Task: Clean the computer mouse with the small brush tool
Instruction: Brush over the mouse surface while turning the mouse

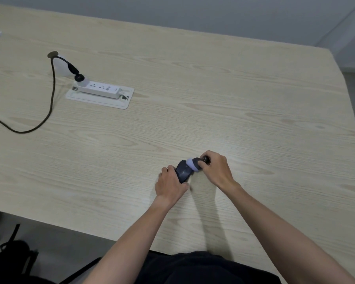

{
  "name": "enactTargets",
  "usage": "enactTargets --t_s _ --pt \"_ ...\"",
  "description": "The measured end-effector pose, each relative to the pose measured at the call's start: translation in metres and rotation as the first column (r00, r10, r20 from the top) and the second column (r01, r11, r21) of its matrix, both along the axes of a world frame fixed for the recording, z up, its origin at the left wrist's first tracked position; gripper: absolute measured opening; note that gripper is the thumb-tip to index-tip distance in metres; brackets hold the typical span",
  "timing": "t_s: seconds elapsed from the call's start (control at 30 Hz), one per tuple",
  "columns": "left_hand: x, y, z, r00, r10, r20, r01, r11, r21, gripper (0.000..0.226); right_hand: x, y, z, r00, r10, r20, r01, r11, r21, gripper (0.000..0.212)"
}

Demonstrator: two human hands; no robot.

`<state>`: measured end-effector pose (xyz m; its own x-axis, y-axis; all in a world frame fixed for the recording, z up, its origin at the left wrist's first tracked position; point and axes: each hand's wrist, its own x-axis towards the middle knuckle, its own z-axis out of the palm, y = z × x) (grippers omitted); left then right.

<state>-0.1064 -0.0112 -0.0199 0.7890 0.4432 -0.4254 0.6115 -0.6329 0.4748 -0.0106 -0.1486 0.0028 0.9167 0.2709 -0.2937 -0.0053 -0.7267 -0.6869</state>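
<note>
A dark computer mouse [182, 171] lies on the pale wooden table [213, 95], near its front edge. My left hand [170, 184] grips the mouse from the left and rear. My right hand [216, 170] holds a small brush tool [195, 163] with a dark body and a pale lavender brush head. The brush head touches the mouse's front right part. My right fingers hide most of the tool's handle.
A white power strip [99, 89] sits in a white recessed tray [119, 104] at the left rear. A black cable [51, 95] runs from a desk grommet [52, 54] across the left side. Dark bags lie on the floor at lower left.
</note>
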Motion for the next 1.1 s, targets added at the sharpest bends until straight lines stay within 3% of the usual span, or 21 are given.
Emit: enactTargets --t_s 0.1,0.27,0.43,0.5,0.57,0.63,0.73,0.87,0.93,1.0,1.1 --pt "-0.001 0.002 0.000 1.000 -0.003 0.024 0.003 1.000 -0.015 0.052 -0.009 -0.009 -0.005 0.998 -0.063 0.028 0.064 0.997 -0.034 0.007" --pt "-0.003 0.004 -0.002 0.997 -0.006 0.073 0.009 0.999 -0.050 0.048 -0.026 -0.010 -0.003 0.995 -0.096 -0.018 0.098 0.983 0.158 0.002" --pt "-0.003 0.007 -0.002 0.996 -0.002 0.087 0.009 0.997 -0.073 0.045 -0.034 -0.018 -0.009 0.988 -0.153 -0.003 0.153 0.988 0.034 0.003" --pt "-0.003 0.007 -0.002 0.996 0.007 0.086 0.000 0.997 -0.082 0.044 -0.035 -0.019 -0.006 0.986 -0.165 -0.027 0.167 0.978 0.126 0.004" --pt "-0.002 0.008 -0.002 0.996 0.007 0.090 0.001 0.996 -0.093 0.045 -0.039 -0.017 -0.003 0.996 -0.076 -0.039 0.082 0.982 0.170 0.005" --pt "-0.002 0.008 -0.004 0.996 0.005 0.090 0.004 0.995 -0.102 0.046 -0.041 -0.016 -0.005 0.999 -0.030 -0.022 0.032 0.996 0.084 0.006" --pt "-0.002 0.010 -0.006 0.997 0.001 0.076 0.006 0.995 -0.099 0.045 -0.037 -0.018 -0.006 0.988 -0.151 0.026 0.152 0.988 -0.002 0.004" --pt "-0.001 0.011 -0.005 0.997 0.021 0.077 -0.010 0.991 -0.135 0.042 -0.039 -0.018 -0.001 0.997 -0.077 -0.007 0.077 0.987 0.140 0.006" --pt "0.000 0.012 -0.005 0.996 0.029 0.084 -0.016 0.989 -0.149 0.043 -0.041 -0.020 -0.002 0.999 -0.026 -0.018 0.028 0.994 0.102 0.008" --pt "0.000 0.012 -0.006 0.996 0.044 0.082 -0.030 0.986 -0.165 0.043 -0.041 -0.023 -0.006 0.996 -0.092 -0.003 0.092 0.996 0.020 0.006" --pt "0.000 0.010 -0.007 0.993 0.081 0.090 -0.065 0.983 -0.174 0.047 -0.043 -0.027 -0.005 0.982 -0.188 -0.010 0.188 0.981 0.048 0.004"
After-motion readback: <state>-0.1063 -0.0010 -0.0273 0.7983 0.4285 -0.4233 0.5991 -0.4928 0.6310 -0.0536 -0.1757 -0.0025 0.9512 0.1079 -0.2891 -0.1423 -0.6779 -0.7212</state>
